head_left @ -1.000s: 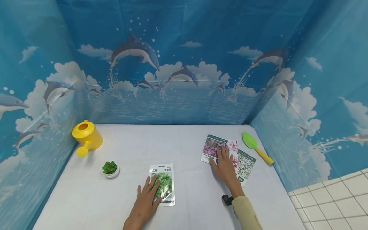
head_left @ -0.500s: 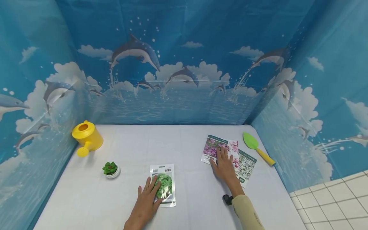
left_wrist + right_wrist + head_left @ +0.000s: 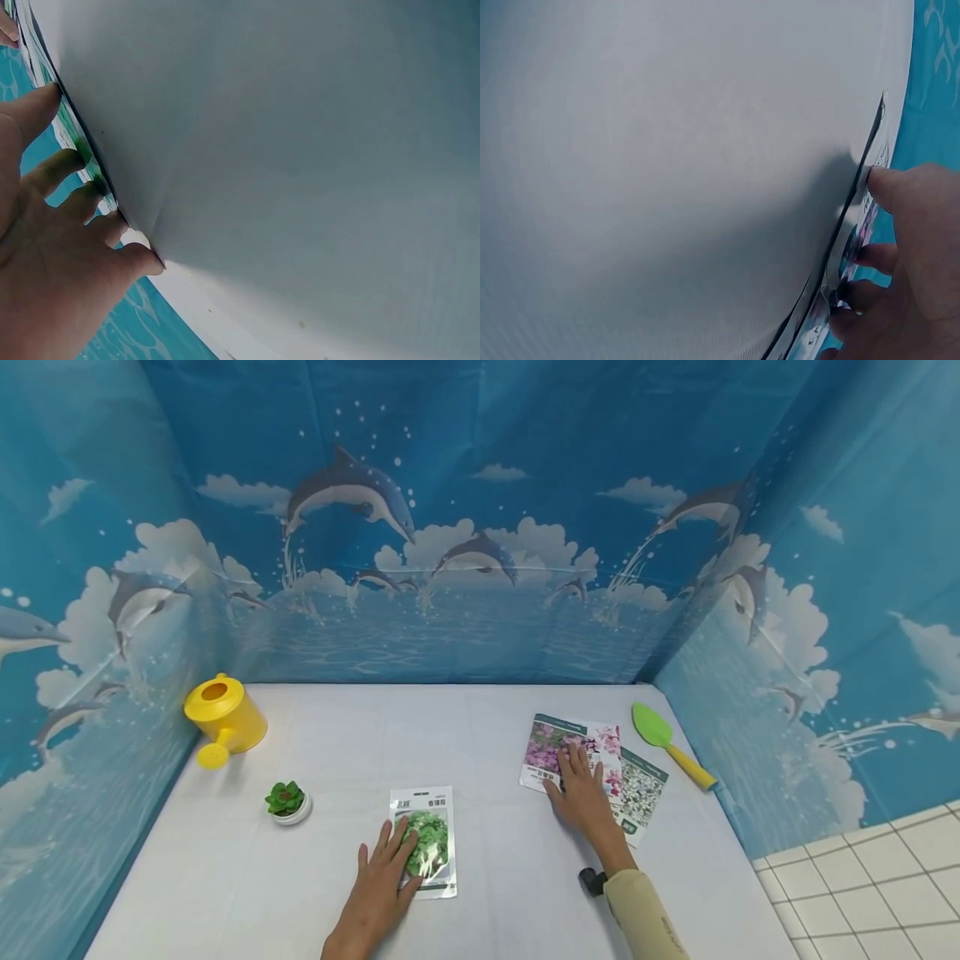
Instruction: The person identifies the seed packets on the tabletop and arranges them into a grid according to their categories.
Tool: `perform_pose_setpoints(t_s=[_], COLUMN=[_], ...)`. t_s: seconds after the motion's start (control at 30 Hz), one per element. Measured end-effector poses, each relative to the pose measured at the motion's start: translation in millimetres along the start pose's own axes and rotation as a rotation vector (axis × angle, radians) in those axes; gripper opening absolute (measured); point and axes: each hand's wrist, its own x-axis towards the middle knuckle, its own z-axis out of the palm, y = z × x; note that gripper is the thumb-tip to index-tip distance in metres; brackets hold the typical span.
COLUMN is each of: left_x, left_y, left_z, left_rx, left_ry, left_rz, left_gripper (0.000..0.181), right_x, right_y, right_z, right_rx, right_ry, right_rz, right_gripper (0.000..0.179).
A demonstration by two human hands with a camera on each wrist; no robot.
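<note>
My left hand (image 3: 377, 885) rests with spread fingers on the left part of a seed packet (image 3: 435, 839) with green leaves printed on it. In the left wrist view, its fingertips (image 3: 71, 159) lie along the packet's edge. My right hand (image 3: 587, 802) presses several fingertips on a purple-flower seed packet (image 3: 542, 750) at the right. A pink-flower seed packet (image 3: 610, 741) lies partly beneath that one, and a white-flower seed packet (image 3: 643, 787) sticks out under the pink one, fanned to the right. The right wrist view shows the thumb (image 3: 885, 187) at a packet's edge.
On the white table (image 3: 480, 743), a yellow watering can (image 3: 236, 718) stands at the back left. A small potted succulent (image 3: 287, 800) sits in front of it. A trowel (image 3: 667, 743) with green blade and yellow handle lies at the right edge. Dolphin-print curtains (image 3: 465, 627) enclose the table.
The purple-flower packet has slid slightly left under my right fingers, which moved with it, and more of the pink-flower packet shows. My left hand stays on the green-leaf packet.
</note>
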Motion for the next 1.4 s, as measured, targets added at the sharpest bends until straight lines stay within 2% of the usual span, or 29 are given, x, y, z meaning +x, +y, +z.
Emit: perform_pose_setpoints(t_s=[0.33, 0.53, 0.73, 1.4], left_x=[-1.5, -0.3, 0.0, -0.6], left_y=[0.0, -3.8, 0.3, 2.0], left_z=[-1.1, 4.8, -0.5, -0.4], left_rx=[-0.019, -0.033, 0.006, 0.021], left_ry=[0.002, 0.049, 0.003, 0.006], left_rz=[0.005, 0.023, 0.002, 0.010], left_gripper=[0.068, 0.068, 0.068, 0.067], right_x=[-7.3, -13.2, -20.4, -37.4], right_y=[-10, -15, -21, -35], right_z=[-1, 1, 6, 12], right_rx=[0.034, 0.044, 0.042, 0.069], right_ry=[-0.012, 0.005, 0.013, 0.007], right_rz=[-0.029, -0.051, -0.073, -0.118], right_gripper=[0.073, 0.073, 0.072, 0.072])
